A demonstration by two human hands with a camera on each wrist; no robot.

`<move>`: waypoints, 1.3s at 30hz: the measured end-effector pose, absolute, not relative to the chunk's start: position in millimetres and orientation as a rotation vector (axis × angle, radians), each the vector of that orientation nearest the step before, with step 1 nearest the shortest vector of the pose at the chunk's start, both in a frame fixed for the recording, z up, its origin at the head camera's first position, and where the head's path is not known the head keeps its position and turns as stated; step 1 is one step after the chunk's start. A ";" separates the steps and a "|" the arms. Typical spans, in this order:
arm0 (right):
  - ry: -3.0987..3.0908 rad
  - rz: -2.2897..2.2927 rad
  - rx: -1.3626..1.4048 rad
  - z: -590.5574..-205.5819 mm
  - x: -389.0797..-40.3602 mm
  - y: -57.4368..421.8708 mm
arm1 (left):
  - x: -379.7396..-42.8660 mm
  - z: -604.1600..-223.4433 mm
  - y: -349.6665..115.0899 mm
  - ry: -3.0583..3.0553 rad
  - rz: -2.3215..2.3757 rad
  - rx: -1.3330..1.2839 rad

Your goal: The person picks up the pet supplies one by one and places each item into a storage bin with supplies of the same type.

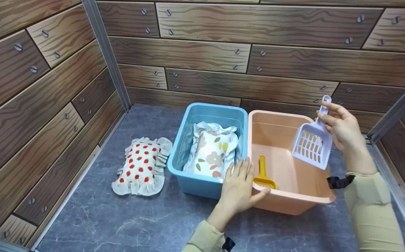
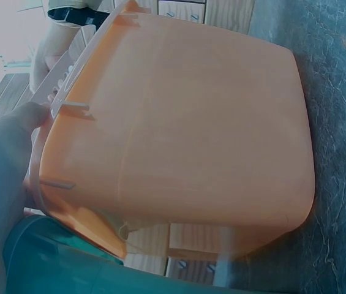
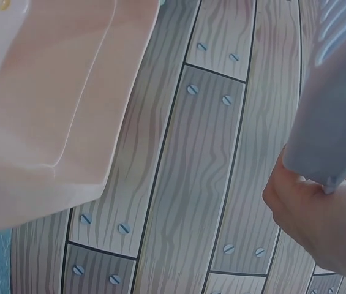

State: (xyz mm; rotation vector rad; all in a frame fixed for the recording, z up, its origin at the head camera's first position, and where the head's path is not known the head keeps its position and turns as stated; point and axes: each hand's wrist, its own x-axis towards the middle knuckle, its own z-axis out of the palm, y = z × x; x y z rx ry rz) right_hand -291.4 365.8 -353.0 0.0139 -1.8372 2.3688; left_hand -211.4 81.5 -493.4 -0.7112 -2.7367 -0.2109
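Note:
In the head view my right hand (image 1: 342, 127) pinches the handle of a pale lilac slotted litter scoop (image 1: 312, 143), held tilted over the right side of a peach plastic bin (image 1: 293, 194). The scoop's slotted end points down. My left hand (image 1: 237, 187) lies with fingers extended across the adjoining front rims of the peach bin and a blue bin (image 1: 197, 178). A small yellow scoop (image 1: 263, 175) leans inside the peach bin at its front left. Inside the blue bin lies a frilled pillow with a flower print (image 1: 213, 152).
Left of the blue bin, a frilled pillow with a strawberry print (image 1: 141, 164) lies on the dark marbled floor (image 1: 118, 224). Wood-patterned walls (image 1: 202, 56) enclose the back and both sides, with metal posts (image 1: 107, 52) at the corners.

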 end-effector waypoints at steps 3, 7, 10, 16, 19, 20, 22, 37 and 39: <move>-1.839 2.373 0.012 -353.2 -293.2 363.2 | -211.5 -493.4 81.5 -2.739 -0.208 -0.710; -1.845 2.369 0.019 -354.2 -295.6 358.9 | -211.5 -493.4 81.9 -2.748 -0.202 -0.708; -1.840 2.373 0.018 -355.3 -297.3 355.8 | -211.3 -493.5 82.0 -2.750 -0.201 -0.707; -1.830 2.391 0.027 -358.3 -299.7 350.9 | -211.2 -493.9 81.6 -2.730 -0.204 -0.711; -1.841 2.386 0.032 -360.3 -300.7 348.7 | -211.3 -493.8 81.4 -2.729 -0.207 -0.710; -1.840 2.388 0.036 -361.2 -301.3 347.8 | -211.4 -493.9 81.4 -2.729 -0.207 -0.710; -1.841 2.387 0.038 -363.2 -302.7 345.7 | -211.5 -494.1 81.4 -2.730 -0.203 -0.708; -1.941 2.347 -0.019 -382.0 -315.7 326.5 | -211.9 -493.7 81.0 -2.757 -0.210 -0.703; -1.962 2.330 -0.017 -384.9 -316.8 324.9 | -212.0 -494.0 81.0 -2.757 -0.210 -0.702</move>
